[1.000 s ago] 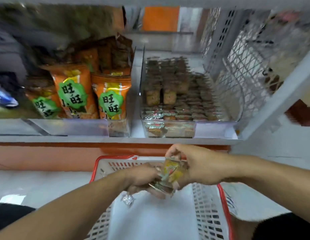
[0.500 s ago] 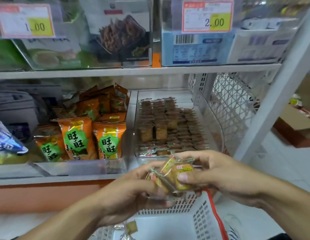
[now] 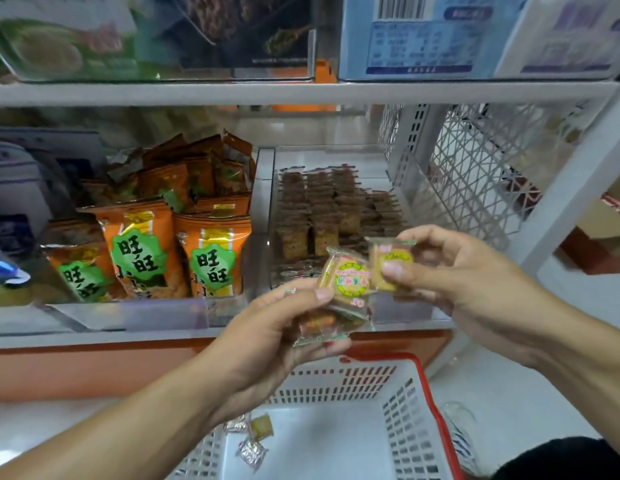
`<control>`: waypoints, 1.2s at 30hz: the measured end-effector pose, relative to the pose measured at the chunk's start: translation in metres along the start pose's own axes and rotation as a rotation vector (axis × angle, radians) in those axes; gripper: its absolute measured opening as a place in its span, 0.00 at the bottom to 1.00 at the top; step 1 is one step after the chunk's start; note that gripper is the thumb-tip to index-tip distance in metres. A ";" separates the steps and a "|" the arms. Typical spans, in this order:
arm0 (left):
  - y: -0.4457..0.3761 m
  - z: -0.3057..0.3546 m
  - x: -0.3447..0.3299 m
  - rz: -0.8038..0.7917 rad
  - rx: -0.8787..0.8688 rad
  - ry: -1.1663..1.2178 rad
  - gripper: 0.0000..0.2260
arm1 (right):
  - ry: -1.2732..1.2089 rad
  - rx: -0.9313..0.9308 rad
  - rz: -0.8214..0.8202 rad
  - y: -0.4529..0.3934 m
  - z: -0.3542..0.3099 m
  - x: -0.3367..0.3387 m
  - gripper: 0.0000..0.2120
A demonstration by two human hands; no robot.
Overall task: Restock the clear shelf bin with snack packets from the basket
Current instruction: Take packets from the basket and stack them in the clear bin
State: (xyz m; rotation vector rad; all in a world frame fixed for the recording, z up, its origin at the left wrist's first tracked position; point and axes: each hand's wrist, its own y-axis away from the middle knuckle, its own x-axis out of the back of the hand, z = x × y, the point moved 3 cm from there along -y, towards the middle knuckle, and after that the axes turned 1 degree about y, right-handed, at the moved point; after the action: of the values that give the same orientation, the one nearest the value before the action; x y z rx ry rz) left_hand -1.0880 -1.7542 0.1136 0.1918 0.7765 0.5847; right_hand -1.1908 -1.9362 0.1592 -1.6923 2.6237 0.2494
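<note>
Left hand (image 3: 267, 341) grips stacked packets (image 3: 339, 292), lower ones blurred; right hand (image 3: 475, 282) pinches one packet (image 3: 391, 265).

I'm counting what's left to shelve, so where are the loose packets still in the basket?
In the head view, lower centre: three loose packets lie on the basket floor at its left, just under the left forearm.

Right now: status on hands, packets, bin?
Left hand grips a packet stack; right hand pinches a single packet. Both just before the clear bin, part-filled. A few packets remain in the basket. Nothing blocking.
</note>
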 end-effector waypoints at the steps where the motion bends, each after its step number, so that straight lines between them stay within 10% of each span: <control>1: 0.001 0.001 -0.001 0.005 -0.005 0.019 0.18 | -0.009 0.020 0.010 -0.001 -0.003 0.002 0.24; 22: 0.007 0.016 0.002 0.098 -0.165 -0.306 0.20 | -0.119 -0.290 -0.224 0.005 0.012 -0.023 0.22; 29: 0.002 0.020 0.008 0.043 -0.010 -0.430 0.16 | 0.772 0.089 -0.217 0.003 -0.003 -0.013 0.41; 36: -0.012 0.014 0.009 0.042 0.129 -0.588 0.16 | 1.268 0.161 -0.381 -0.007 0.014 -0.018 0.34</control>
State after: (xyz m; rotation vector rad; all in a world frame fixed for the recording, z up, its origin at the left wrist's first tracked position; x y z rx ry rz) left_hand -1.0682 -1.7582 0.1133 0.4759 0.2390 0.4815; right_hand -1.1784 -1.9207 0.1461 -2.7761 2.5640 -1.4288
